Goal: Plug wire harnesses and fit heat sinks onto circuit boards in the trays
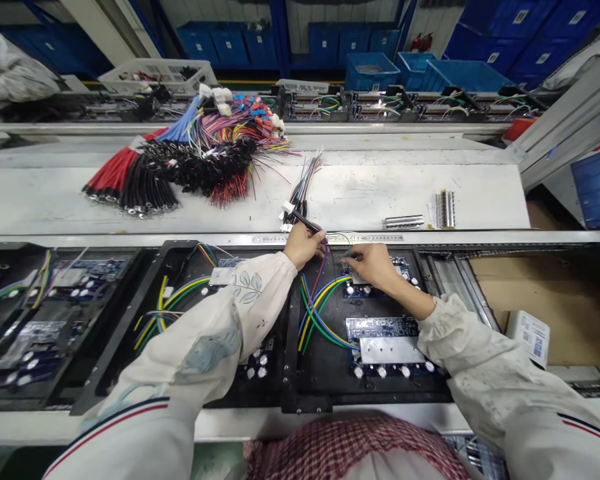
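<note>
My left hand [305,245] is closed around a black-sleeved wire harness [306,221] with a white connector at its upper end. Thin coloured wires run out of the harness below that hand. One thin wire [347,238] arcs across to my right hand [376,268], which pinches its end just over the upper circuit board [403,268]. That board is partly covered by the hand. The lower circuit board [387,350], with a silver metal plate, sits in the same black tray [325,383]. Blue, yellow and green wires [325,333] curve between the boards' left ends.
Behind my hands lie more harnesses [307,177] and a big heap of bundled cables [195,163]. Metal strips [403,221] rest at the right. Further black trays [153,267] with boards stand to the left. A white box [529,337] sits right, and a co-worker's sleeve [17,70] shows far left.
</note>
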A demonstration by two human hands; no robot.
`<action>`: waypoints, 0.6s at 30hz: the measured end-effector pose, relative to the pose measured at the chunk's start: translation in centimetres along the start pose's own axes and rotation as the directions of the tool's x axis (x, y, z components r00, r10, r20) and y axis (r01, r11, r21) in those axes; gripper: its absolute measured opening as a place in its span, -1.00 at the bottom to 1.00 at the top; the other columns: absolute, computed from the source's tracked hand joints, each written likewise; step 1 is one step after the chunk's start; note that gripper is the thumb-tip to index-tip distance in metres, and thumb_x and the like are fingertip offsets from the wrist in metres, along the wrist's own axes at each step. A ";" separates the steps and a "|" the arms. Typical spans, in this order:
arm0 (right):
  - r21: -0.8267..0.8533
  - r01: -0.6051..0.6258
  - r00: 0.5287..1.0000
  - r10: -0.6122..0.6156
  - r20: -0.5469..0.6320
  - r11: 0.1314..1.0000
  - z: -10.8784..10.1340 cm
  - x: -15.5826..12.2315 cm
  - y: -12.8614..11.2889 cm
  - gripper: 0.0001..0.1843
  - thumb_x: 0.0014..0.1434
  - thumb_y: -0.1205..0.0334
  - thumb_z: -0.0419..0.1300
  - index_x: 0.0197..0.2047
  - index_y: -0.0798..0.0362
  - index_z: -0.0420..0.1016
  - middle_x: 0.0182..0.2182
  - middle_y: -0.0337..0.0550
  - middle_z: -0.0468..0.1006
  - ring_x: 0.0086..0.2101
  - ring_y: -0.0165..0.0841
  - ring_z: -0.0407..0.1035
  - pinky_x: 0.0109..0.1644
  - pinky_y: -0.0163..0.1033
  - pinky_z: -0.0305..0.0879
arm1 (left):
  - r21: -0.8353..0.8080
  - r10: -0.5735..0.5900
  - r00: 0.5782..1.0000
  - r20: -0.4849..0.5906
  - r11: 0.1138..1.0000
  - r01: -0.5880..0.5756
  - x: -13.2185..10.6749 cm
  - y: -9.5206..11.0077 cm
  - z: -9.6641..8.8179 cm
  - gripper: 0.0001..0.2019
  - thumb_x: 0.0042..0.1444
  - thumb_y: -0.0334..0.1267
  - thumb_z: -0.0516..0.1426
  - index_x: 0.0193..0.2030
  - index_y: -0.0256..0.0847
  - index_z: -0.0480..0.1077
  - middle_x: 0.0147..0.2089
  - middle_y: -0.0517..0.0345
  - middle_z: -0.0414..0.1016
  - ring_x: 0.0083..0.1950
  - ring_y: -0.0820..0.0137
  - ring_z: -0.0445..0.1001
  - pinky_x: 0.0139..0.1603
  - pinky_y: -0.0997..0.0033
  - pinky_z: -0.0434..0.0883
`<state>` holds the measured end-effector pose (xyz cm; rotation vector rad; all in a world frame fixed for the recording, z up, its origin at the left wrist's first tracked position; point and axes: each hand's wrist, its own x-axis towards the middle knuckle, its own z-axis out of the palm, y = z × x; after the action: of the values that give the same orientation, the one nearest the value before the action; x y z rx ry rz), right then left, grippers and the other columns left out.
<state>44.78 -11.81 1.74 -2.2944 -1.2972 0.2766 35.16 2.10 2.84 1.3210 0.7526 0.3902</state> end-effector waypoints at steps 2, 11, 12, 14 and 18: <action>0.001 -0.002 1.000 0.002 -0.006 1.000 0.2 -0.1 0.1 -0.86 0.05 0.18 0.25 -0.44 0.05 0.57 -0.55 -0.19 0.55 -0.50 -0.37 0.36 -0.37 -0.31 0.14 | 0.005 0.004 1.000 -0.005 1.000 -0.004 0.2 -0.1 -0.1 -0.80 0.02 -0.49 0.15 -0.41 -0.24 0.15 -0.68 0.36 0.26 -0.71 0.52 0.30 -0.69 0.59 0.26; -0.020 -0.004 1.000 0.004 -0.001 1.000 0.4 -0.2 0.1 -0.87 0.07 0.19 0.24 -0.40 0.05 0.59 -0.52 -0.18 0.57 -0.48 -0.37 0.38 -0.35 -0.31 0.16 | 0.008 0.002 1.000 -0.002 1.000 -0.002 0.3 -0.2 -0.2 -0.83 0.05 -0.50 0.11 -0.42 -0.25 0.16 -0.67 0.33 0.28 -0.69 0.50 0.32 -0.66 0.55 0.30; -0.026 -0.005 1.000 0.005 0.003 1.000 0.4 -0.2 0.1 -0.87 0.07 0.19 0.24 -0.39 0.05 0.59 -0.51 -0.18 0.57 -0.47 -0.36 0.38 -0.35 -0.31 0.16 | 0.007 0.000 1.000 0.000 1.000 0.000 0.3 -0.2 -0.2 -0.83 0.05 -0.50 0.11 -0.42 -0.25 0.16 -0.67 0.32 0.28 -0.69 0.50 0.33 -0.65 0.55 0.31; -0.040 -0.003 1.000 0.004 0.015 0.999 0.4 -0.1 0.0 -0.86 0.09 0.19 0.24 -0.38 0.06 0.59 -0.49 -0.16 0.58 -0.46 -0.35 0.39 -0.33 -0.30 0.17 | 0.005 -0.002 1.000 0.002 1.000 0.002 0.2 -0.2 -0.2 -0.83 0.06 -0.50 0.11 -0.42 -0.25 0.16 -0.67 0.33 0.28 -0.68 0.50 0.33 -0.65 0.54 0.32; -0.063 0.027 0.999 -0.024 0.047 0.998 -0.5 -0.6 -0.3 -0.82 0.08 0.13 0.25 -0.40 0.06 0.59 -0.44 -0.10 0.59 -0.39 -0.30 0.42 -0.30 -0.27 0.17 | -0.004 -0.005 1.000 -0.001 1.000 0.005 0.1 0.0 -0.2 -0.83 0.06 -0.51 0.09 -0.40 -0.26 0.15 -0.65 0.34 0.27 -0.67 0.50 0.34 -0.63 0.51 0.35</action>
<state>44.42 -12.35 2.27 -2.3351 -1.3752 0.2850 35.07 2.34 2.80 1.3154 0.7560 0.3884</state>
